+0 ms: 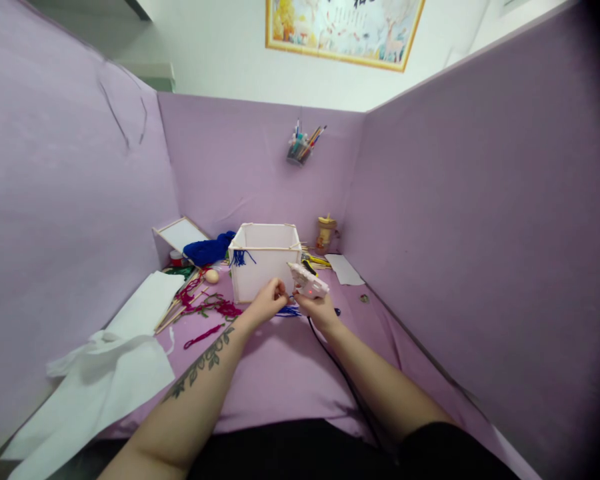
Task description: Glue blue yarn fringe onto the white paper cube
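Note:
My right hand (pixel 318 312) is wrapped round a pale glue gun (pixel 310 283) with a small red light, its nozzle pointing up and left. From its grip a black cord (pixel 337 363) runs down towards me. My left hand (pixel 269 300) is closed in a pinch beside it, on a bit of blue yarn (pixel 290 311) whose strands show between and below the hands. Just behind both hands stands a white open-topped box (pixel 260 273) edged with thin sticks. A blue yarn fringe (pixel 240 257) hangs at its upper left front corner.
At the left lie white cloth (pixel 115 373), magenta yarn (pixel 225 308), loose sticks and a blue yarn bundle (pixel 207 250). A framed white panel (pixel 183 233) leans behind. A tan cup (pixel 326 233) and white paper (pixel 345 270) are right. A pen holder (pixel 299 152) hangs on the back partition.

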The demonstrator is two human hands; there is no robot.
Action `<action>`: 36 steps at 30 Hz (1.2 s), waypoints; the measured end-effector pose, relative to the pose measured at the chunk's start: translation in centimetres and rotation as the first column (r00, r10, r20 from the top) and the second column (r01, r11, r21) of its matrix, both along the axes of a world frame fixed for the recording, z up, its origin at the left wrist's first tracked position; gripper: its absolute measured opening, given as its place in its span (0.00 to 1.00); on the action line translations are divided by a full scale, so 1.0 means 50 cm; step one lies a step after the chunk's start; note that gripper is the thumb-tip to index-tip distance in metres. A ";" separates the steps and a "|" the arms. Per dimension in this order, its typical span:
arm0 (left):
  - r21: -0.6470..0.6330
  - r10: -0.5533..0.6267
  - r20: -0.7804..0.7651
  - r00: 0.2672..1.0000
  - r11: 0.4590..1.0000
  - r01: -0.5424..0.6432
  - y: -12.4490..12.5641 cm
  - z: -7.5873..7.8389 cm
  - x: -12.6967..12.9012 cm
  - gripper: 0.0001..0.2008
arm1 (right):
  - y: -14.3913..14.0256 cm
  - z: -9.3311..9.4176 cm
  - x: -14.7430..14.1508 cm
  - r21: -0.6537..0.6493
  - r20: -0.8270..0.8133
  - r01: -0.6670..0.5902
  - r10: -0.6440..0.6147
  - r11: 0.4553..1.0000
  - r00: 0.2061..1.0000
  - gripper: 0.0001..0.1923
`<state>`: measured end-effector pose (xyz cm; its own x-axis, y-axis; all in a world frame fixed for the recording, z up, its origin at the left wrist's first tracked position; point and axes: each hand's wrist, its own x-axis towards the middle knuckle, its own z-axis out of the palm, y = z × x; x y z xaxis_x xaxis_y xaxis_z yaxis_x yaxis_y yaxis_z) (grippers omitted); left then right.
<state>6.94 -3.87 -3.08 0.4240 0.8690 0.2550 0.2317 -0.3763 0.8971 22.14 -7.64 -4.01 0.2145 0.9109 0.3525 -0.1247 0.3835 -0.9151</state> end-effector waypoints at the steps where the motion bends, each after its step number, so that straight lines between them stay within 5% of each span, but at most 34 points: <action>1: 0.000 -0.005 0.007 1.000 1.000 0.005 0.001 -0.001 0.001 0.08 | -0.001 0.001 -0.001 -0.003 0.008 -0.007 0.007 1.000 1.000 0.14; 9: -0.092 -0.040 0.179 0.983 0.994 0.058 0.003 -0.012 0.013 0.10 | -0.001 -0.001 -0.004 0.003 0.089 0.027 -0.028 1.000 0.996 0.11; 16: -0.073 -0.055 0.138 0.989 0.995 0.065 0.000 -0.013 0.014 0.10 | 0.006 -0.004 -0.002 0.064 0.148 0.025 -0.035 0.998 0.988 0.15; 26: -0.307 -0.106 0.114 0.988 0.942 0.137 -0.019 -0.006 0.018 0.22 | 0.001 -0.001 -0.007 -0.014 0.093 0.108 -0.106 0.994 0.990 0.10; 36: -0.419 -0.196 0.117 0.974 0.879 0.227 -0.029 0.003 0.010 0.18 | -0.007 0.016 -0.006 0.000 0.138 0.145 -0.143 0.989 0.980 0.11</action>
<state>7.46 -5.33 -2.91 0.6048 0.7918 -0.0847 0.1217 0.0132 0.9925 21.86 -7.98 -3.20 0.2939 0.8775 0.3790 0.0581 0.3794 -0.9234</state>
